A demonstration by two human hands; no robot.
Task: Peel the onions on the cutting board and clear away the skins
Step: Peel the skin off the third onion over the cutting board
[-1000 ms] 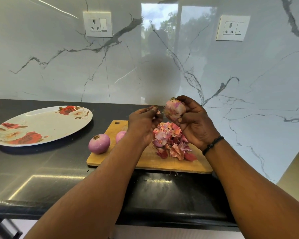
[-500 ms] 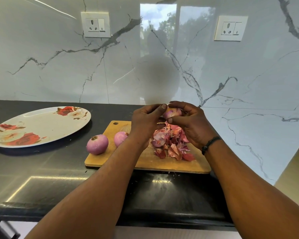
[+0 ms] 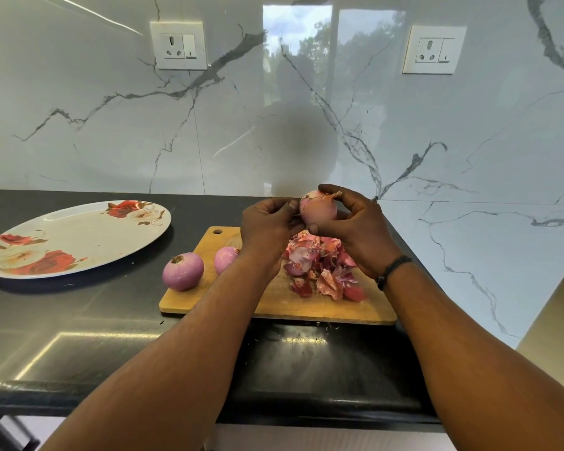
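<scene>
Black counter, marble wall; right hand grips onion, left hand pinches it.

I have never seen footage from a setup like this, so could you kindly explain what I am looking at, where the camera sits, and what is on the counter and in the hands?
There is no machine here: a person works with bare hands, filmed by one wide-angle camera worn on the head, looking forward and down. The right hand holds an onion above a wooden cutting board, and the left hand has its fingers at the onion's side, apparently picking at its skin. On the board lie a pile of onion skins and a second onion; a third onion sits at the board's left edge. A flowered plate rests to the left on the dark counter.
</scene>
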